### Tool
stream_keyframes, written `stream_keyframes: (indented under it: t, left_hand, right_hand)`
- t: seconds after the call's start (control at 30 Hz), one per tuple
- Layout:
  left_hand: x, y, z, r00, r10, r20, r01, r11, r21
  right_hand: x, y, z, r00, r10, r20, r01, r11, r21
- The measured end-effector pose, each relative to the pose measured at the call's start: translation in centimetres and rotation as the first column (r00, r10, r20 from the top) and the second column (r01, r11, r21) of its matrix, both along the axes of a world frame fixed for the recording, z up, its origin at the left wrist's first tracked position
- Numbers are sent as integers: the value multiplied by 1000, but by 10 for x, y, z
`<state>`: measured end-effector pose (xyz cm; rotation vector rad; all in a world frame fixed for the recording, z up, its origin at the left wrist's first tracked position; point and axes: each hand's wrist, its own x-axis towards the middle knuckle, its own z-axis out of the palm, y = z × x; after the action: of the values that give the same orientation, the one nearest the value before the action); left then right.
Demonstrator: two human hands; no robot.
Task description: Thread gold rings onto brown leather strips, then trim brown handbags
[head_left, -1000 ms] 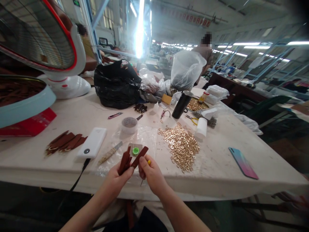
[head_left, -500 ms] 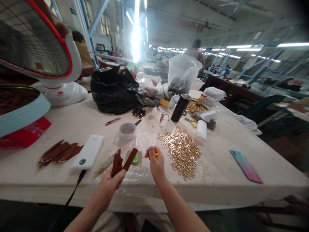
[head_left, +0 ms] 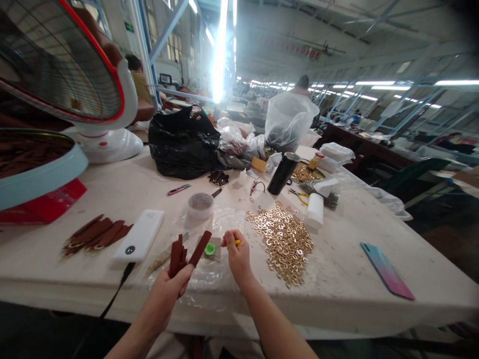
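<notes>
My left hand (head_left: 170,291) is closed around several brown leather strips (head_left: 177,257). One strip (head_left: 201,248) stands out from the rest, pinched near the thumb and slanting up to the right. My right hand (head_left: 238,257) is wrapped round a thin tool with a yellow handle (head_left: 237,242); most of it is hidden by the fingers. Between the hands lies a small green cap (head_left: 210,249) on a greyish square piece (head_left: 216,243), with clear plastic sheeting (head_left: 209,284) beneath. A heap of gold-coloured metal rings (head_left: 286,242) lies right of my right hand.
To the left are ringed brown strips (head_left: 95,234), a white power bank (head_left: 138,237) with a cable, and a fan (head_left: 129,99). A tape roll (head_left: 201,207), black cylinder (head_left: 283,174), white roll (head_left: 315,212) and black bag (head_left: 183,144) stand farther back. A phone (head_left: 387,269) lies right.
The view has shifted a little, so most of the table appears farther right. The slanted strip has moved slightly left, uncovering more of the green cap. My right hand has shifted slightly left, still holding the yellow-handled tool.
</notes>
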<state>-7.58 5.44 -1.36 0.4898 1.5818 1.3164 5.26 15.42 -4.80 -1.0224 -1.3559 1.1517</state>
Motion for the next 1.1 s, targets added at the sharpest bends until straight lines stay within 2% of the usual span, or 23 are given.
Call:
stream_keyframes:
  t: [0.13,0.23,0.3,0.57,0.67,0.73,0.8,0.83,0.93,1.03,1.1]
  left_hand:
    - [1,-1,6,999,-47,-9,47,999,-16]
    - [5,-5,15,997,-72,22,73,997,-5]
    - [9,-7,21,996,-81,33,81,997,6]
    - [13,-13,32,995,-70,65,68,997,33]
    - [14,-16,35,995,-37,98,33,999,41]
    - [15,-18,37,993,-36,113,31,998,47]
    - [18,-19,38,993,-45,110,41,999,35]
    - [19,-20,38,994,-51,95,49,998,26]
    - [24,-21,39,996,-84,3,84,996,26]
    - [24,-22,39,993,-85,-85,91,994,65]
    - [21,-22,38,989,-98,-110,106,992,66]
  right_hand:
    - [10,-6,22,981,-43,-188,29,997,-77]
    - [17,-16,45,921,-24,-390,-38,988,-152]
    - [18,-24,55,890,-5,-456,-79,983,-164]
    - [8,-37,60,860,24,-510,-135,974,-182]
    - [17,-38,61,839,-60,-541,-40,984,-171]
    - [25,-42,59,885,-91,-457,40,992,-121]
    - [30,-49,56,957,-24,-288,3,997,-73]
    - [30,-53,54,978,70,-194,-84,994,-63]
    - [24,-63,52,929,370,-7,-370,928,-46]
    - [16,-65,53,892,452,-12,-452,891,-45]
    - [13,-64,54,881,465,-84,-472,875,-110]
